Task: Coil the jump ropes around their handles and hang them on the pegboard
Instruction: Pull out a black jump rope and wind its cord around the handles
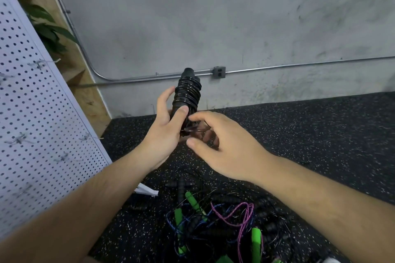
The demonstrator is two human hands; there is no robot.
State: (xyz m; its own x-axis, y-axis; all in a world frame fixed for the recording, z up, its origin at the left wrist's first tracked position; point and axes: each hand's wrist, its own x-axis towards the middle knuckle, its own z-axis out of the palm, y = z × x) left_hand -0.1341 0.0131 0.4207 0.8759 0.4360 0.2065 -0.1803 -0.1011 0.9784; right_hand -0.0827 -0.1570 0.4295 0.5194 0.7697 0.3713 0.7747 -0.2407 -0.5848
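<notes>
Many loose ropes [213, 225] beside pegboard [42, 113]

The person's arms are uncovered all the way up from the lower edge of the view: the left forearm [85, 205] and right forearm [320, 194] are bare, with fine hair faintly showing along the left one. The left hand [162, 132] and right hand [226, 145] are bare too. The thumbnails that show are short and plain, and the right hand's back looks smooth, its knuckles softly blurred.
</notes>
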